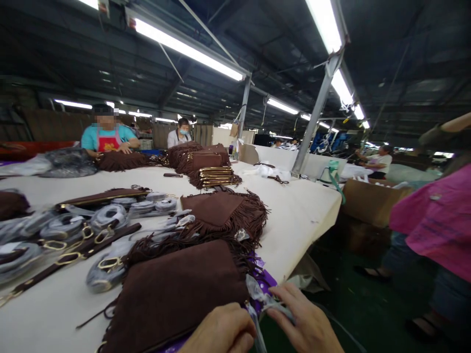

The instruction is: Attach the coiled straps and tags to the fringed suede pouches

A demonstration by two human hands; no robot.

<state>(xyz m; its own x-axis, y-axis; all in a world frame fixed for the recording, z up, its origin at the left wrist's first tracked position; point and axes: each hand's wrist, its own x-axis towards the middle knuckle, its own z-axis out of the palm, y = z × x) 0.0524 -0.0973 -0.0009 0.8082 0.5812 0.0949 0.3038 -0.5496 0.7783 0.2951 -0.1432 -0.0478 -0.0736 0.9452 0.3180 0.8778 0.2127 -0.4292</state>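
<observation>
A dark brown suede bag with fringe lies flat at the table's near edge, over a purple sheet. My left hand rests at its lower right corner, fingers curled and closed; what they grip is hidden. Just right of the bag, my right hand pinches a strip wrapped in clear plastic between thumb and fingers. Another plastic-covered strip hangs between both hands. Behind this bag lies a second brown fringed bag.
Plastic-wrapped strap coils and a brown strap with gold buckles cover the left side. Farther back is a stack of gold-edged bags. Two people sit across the table; a person in pink stands right, near a cardboard box.
</observation>
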